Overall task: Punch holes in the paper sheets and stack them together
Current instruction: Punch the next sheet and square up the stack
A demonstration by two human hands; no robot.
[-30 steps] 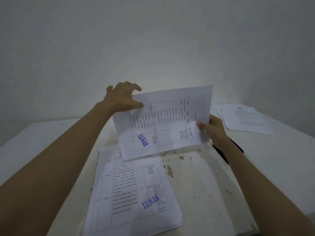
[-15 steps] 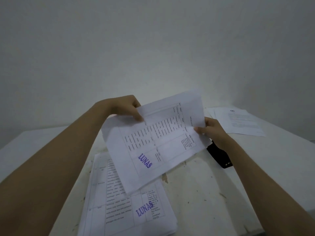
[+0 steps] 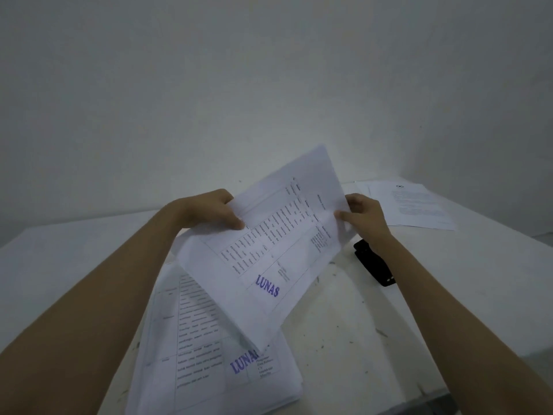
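Both hands have the sheet up off the surface – left hand pinching its left edge with thumb on top, right hand pinching the right edge the same way. It's tilted, low corner hanging over the stack of printed pages. The punch sits just under the right wrist, and a second pile lies further back on the right. My worry – the paper's floppy and only held by two edges, so it could sag or buckle going into the punch and the holes land crooked. That wrist could also nudge the punch on the way down.
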